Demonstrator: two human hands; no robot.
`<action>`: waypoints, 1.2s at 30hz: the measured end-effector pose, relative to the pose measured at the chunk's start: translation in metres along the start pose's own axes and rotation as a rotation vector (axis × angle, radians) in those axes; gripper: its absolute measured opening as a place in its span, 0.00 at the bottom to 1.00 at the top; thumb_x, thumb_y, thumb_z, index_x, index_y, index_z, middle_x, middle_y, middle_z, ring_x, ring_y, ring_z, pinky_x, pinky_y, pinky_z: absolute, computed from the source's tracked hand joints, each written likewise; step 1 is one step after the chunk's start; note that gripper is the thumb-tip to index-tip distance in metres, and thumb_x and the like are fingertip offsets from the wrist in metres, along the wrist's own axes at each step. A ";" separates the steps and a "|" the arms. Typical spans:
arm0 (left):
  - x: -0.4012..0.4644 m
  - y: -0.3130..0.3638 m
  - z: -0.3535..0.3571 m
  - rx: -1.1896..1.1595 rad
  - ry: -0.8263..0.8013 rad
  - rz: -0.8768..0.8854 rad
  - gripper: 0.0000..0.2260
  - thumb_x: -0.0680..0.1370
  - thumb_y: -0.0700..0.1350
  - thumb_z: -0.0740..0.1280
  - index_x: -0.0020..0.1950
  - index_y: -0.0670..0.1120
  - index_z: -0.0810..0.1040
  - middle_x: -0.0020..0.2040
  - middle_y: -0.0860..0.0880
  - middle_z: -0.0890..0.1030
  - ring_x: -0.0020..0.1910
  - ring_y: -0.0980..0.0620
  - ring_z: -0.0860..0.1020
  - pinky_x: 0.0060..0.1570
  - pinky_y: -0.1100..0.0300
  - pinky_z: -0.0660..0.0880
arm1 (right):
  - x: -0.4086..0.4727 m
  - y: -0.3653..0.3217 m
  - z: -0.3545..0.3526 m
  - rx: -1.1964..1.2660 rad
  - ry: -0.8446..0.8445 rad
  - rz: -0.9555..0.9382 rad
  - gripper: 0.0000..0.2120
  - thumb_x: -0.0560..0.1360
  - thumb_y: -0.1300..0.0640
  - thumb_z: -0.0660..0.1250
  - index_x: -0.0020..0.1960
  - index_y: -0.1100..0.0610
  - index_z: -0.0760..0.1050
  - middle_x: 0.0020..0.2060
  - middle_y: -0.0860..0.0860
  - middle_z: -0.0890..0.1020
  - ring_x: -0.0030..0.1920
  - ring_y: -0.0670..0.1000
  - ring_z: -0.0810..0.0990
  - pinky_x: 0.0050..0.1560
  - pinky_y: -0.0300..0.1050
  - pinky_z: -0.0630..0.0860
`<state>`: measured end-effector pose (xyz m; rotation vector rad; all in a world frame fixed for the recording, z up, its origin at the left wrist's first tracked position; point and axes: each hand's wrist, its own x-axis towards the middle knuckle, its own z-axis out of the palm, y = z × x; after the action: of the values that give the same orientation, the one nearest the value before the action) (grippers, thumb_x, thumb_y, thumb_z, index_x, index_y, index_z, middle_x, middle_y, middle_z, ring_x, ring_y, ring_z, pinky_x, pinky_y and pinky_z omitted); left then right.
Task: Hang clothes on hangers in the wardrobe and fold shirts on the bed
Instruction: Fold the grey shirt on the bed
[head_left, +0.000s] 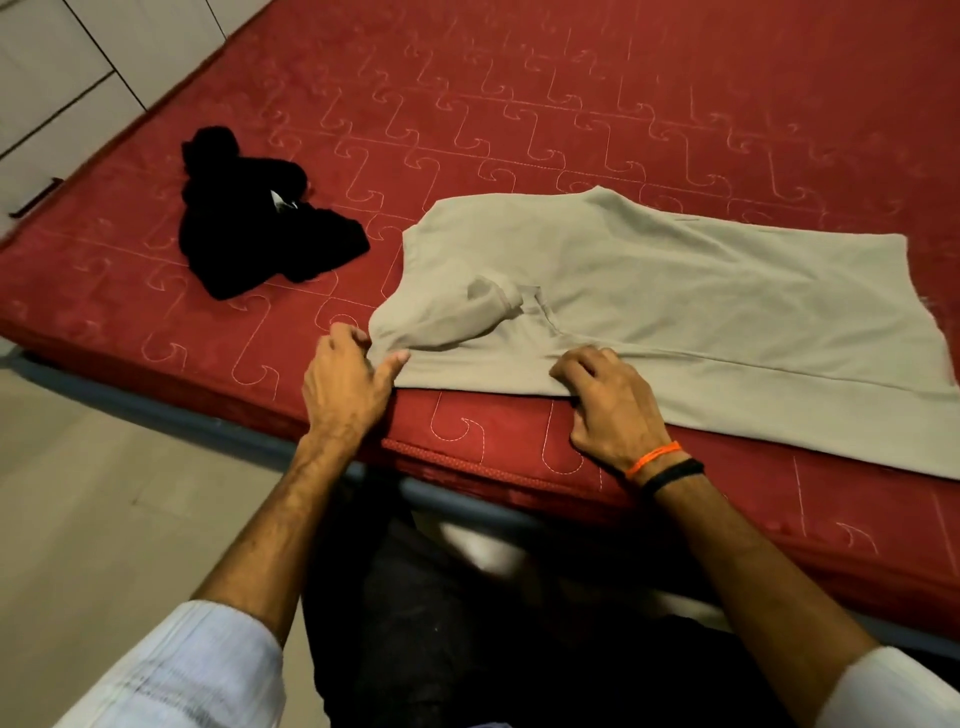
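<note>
Beige shirt (649, 312) spread across red bed (519, 104), centre to right of frame, near hem close to mattress edge. Left hand (345, 387) pinched shirt's left corner between thumb and fingers. Right hand (608, 402), fingers curled, pressed down on near hem; grip underneath not visible. Sleeve lay bunched mid-shirt. Risks, judged: uneven pull could skew fold; trapped bunched sleeve could leave lump; hem could slide off edge. Black garment (260, 234) crumpled at upper left, well apart.
</note>
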<state>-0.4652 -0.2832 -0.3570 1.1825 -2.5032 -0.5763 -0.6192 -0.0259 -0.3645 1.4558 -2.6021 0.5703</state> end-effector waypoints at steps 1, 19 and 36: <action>-0.002 -0.002 0.000 -0.037 -0.003 -0.008 0.24 0.73 0.59 0.73 0.58 0.45 0.71 0.50 0.46 0.79 0.48 0.44 0.78 0.49 0.48 0.76 | -0.001 -0.001 0.000 0.025 -0.001 0.025 0.22 0.59 0.67 0.67 0.53 0.58 0.79 0.51 0.53 0.80 0.49 0.57 0.78 0.42 0.52 0.79; -0.009 0.050 0.022 0.080 -0.271 0.336 0.39 0.68 0.52 0.60 0.79 0.44 0.58 0.81 0.48 0.56 0.71 0.46 0.64 0.70 0.48 0.63 | 0.074 -0.016 0.019 0.286 -0.070 0.517 0.30 0.77 0.48 0.68 0.73 0.61 0.65 0.68 0.60 0.72 0.68 0.61 0.70 0.67 0.51 0.67; 0.030 0.052 0.030 -0.105 0.087 -0.097 0.14 0.77 0.57 0.70 0.48 0.48 0.72 0.46 0.49 0.79 0.44 0.49 0.75 0.46 0.54 0.71 | 0.100 0.002 0.016 0.371 0.075 0.747 0.18 0.75 0.44 0.71 0.56 0.57 0.77 0.50 0.53 0.82 0.52 0.57 0.80 0.52 0.49 0.76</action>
<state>-0.5307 -0.2705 -0.3547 1.2660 -2.3241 -0.6580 -0.6732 -0.1111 -0.3524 0.4288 -3.0364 1.1956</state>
